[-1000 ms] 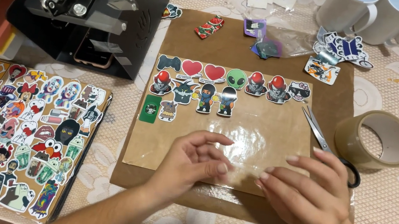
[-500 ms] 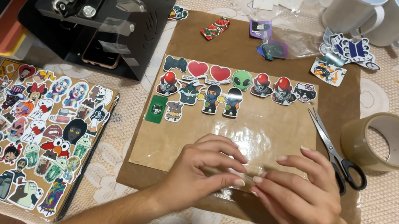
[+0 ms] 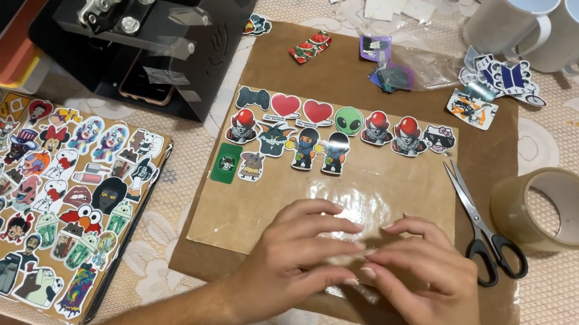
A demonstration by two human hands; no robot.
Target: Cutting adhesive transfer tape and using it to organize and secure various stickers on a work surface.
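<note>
My left hand and my right hand lie side by side, fingers spread flat, fingertips meeting on a clear shiny film that covers a brown paper sheet. Rows of cut-out stickers run along the sheet's top: hearts, an alien head, clown faces, small figures. The sheet rests on a larger brown board. Neither hand holds anything.
Black-handled scissors lie right of the sheet, beside a roll of clear tape. A board packed with stickers lies at left. A black press machine stands at back left, white mugs at back right, loose stickers near them.
My two hands have drawn together until their fingertips meet at the lower middle of the film. The view has shifted slightly.
</note>
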